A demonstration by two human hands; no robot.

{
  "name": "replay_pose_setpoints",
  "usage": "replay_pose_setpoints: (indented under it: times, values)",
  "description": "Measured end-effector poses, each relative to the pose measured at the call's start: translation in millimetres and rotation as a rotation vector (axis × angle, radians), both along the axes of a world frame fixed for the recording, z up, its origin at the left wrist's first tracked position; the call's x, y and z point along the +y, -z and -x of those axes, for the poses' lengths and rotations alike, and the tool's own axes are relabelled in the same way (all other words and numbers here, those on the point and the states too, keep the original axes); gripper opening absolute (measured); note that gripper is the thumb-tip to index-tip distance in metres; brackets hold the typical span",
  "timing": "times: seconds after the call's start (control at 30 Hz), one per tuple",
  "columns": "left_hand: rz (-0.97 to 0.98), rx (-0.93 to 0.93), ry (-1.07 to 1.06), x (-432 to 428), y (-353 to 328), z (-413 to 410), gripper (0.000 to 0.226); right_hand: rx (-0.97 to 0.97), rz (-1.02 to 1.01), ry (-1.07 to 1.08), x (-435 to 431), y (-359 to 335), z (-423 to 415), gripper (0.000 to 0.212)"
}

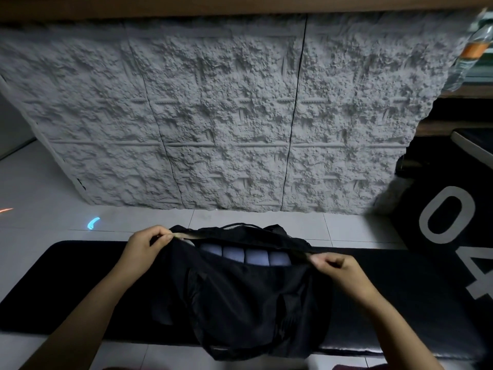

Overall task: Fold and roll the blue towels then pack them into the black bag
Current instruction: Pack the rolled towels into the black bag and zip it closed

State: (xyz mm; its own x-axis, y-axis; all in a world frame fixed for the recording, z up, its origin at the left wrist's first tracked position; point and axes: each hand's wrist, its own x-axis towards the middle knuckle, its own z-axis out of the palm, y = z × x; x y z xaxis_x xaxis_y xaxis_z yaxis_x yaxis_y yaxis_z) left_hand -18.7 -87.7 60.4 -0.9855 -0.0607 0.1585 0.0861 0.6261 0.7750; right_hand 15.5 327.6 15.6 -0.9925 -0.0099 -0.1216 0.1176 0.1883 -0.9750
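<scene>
Pinching the black bag (240,297) mouth at both ends, left hand (145,247) and right hand (337,271) stretch it taut, probably for closing; rolled blue towels (246,256) sit inside, bag on near mat (80,276).

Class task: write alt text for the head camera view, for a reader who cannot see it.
Two hands hold open a black bag on a black mat: the left hand pinches the left end of its opening, the right hand the right end. Rolled blue towels sit side by side inside, and a grey textured panel stands behind.
</scene>
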Motion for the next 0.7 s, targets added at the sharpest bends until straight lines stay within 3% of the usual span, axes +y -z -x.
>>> replay_pose_setpoints:
  times: [0.07, 0.2, 0.27, 0.37, 0.53, 0.7]
  values:
    - [0.089, -0.001, 0.030, 2.2, -3.0, -7.2, 0.033, -0.081, 0.189, 0.113, 5.4, -2.6, -5.8, 0.017]
    - [0.238, 0.072, -0.076, 18.7, -12.7, -21.9, 0.023, -0.133, 0.249, 0.328, 7.4, -3.4, -13.0, 0.016]
    - [0.263, 0.193, -0.139, 41.9, -22.3, -27.7, 0.019, -0.199, 0.265, 0.336, 10.3, -7.2, -14.6, 0.021]
    - [0.187, 0.349, 0.010, 108.0, -36.0, -36.5, 0.012, -0.319, 0.310, 0.259, 16.9, -13.1, -15.2, 0.020]
    - [0.009, 0.221, 0.369, 240.3, -17.7, -44.8, 0.010, -0.409, 0.483, 0.244, 20.5, -11.1, -13.0, 0.019]
    - [0.209, 0.045, 0.409, 303.9, 23.5, -38.7, 0.030, -0.394, 0.691, 0.252, 21.6, -9.0, -13.5, 0.018]
